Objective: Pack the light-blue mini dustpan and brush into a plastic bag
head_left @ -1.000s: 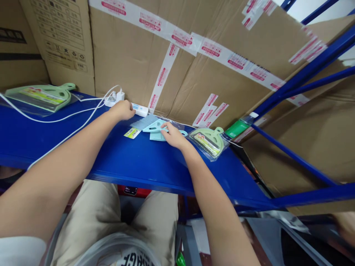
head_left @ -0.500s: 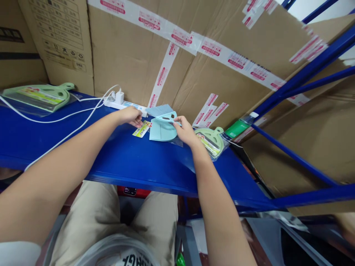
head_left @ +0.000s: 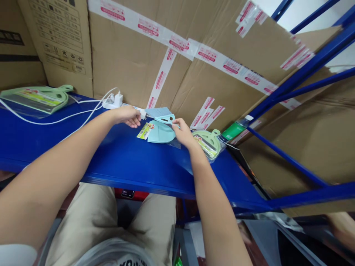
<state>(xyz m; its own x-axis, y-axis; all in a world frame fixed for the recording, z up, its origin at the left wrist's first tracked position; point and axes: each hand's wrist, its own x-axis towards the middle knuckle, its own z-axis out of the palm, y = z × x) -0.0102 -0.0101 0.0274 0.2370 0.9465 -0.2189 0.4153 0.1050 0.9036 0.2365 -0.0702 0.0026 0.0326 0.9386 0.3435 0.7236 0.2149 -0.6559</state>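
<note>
My right hand (head_left: 184, 133) pinches the pale-blue plastic brush-and-dustpan set (head_left: 161, 130) at three o'clock, my left hand (head_left: 128, 115) curled at ten o'clock.

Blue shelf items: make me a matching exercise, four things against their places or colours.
Things:
1. light blue dustpan
2. green dustpan in a bag
3. white power strip
4. yellow label card

Descriptions:
A. at the back by the cardboard boxes, with a plug in it
B. just right of the right hand
C. between the two hands, pale blue
D. flat on the shelf below the left hand

Pairs: 1-C, 2-B, 3-A, 4-D
</note>
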